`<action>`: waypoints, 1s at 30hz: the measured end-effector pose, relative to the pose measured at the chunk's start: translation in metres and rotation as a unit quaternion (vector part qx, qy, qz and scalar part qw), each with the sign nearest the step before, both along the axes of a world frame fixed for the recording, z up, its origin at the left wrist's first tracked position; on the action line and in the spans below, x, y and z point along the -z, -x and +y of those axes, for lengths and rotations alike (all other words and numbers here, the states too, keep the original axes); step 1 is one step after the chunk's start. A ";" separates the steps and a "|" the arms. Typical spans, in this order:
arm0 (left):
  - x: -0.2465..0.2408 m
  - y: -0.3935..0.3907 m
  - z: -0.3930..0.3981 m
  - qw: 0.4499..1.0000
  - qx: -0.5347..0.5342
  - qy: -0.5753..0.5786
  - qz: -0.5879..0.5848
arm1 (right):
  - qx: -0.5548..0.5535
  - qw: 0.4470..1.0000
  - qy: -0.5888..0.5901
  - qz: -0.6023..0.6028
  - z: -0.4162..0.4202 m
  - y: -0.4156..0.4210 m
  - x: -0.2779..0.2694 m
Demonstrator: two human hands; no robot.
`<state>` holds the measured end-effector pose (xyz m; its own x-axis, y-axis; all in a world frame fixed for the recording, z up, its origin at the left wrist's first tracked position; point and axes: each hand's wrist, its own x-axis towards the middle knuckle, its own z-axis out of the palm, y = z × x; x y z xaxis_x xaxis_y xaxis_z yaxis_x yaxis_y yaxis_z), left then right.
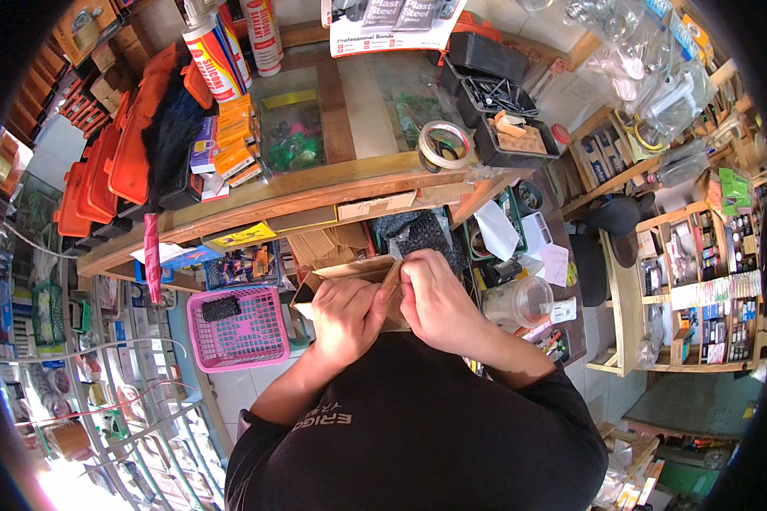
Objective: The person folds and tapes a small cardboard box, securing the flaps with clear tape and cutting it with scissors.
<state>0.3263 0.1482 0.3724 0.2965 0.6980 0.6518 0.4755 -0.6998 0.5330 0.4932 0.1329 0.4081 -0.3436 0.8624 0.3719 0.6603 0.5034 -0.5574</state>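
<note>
An opened cardboard box [358,271] is held close to my chest, its flaps standing up. My left hand [348,316] grips the box's near left side, with the thumb pressed on an upright flap. My right hand [431,290] pinches the upper edge of that flap [392,284] between thumb and fingers. My fingers hide much of the box, and what it holds cannot be made out. Behind the box lie a stack of brown cardboard pieces [332,243] and a black plastic-wrapped bundle [425,236].
A wooden counter with a glass top [351,137] spans the front, bearing silicone sealant tubes [214,57], orange cases [134,153] and a tape roll [444,145]. A pink basket [240,361] stands at left. To the right are a clear plastic jar [518,303] and wooden shelves [661,214].
</note>
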 end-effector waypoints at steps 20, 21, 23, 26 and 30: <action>0.010 -0.008 0.006 0.999 0.041 0.025 -0.004 | -0.023 0.991 0.112 0.074 0.001 -0.014 0.003; 0.011 -0.007 0.006 0.999 0.036 0.024 -0.005 | -0.023 0.990 0.114 0.078 0.002 -0.014 0.004; 0.014 -0.005 0.007 0.999 0.029 0.021 -0.006 | -0.016 0.990 0.107 0.087 0.004 -0.015 0.005; 0.015 -0.003 0.010 1.000 -0.010 0.017 0.003 | 0.017 0.990 0.091 0.111 0.007 -0.012 0.005; 0.017 -0.002 0.008 0.997 -0.062 0.015 0.031 | 0.068 0.982 0.042 0.170 0.007 -0.003 0.004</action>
<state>0.3284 0.1564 0.3557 0.2456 0.7507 0.6133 0.5906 -0.6176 0.5194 0.4964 0.1401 0.4042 -0.0907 0.9241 0.3713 0.4863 0.3665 -0.7932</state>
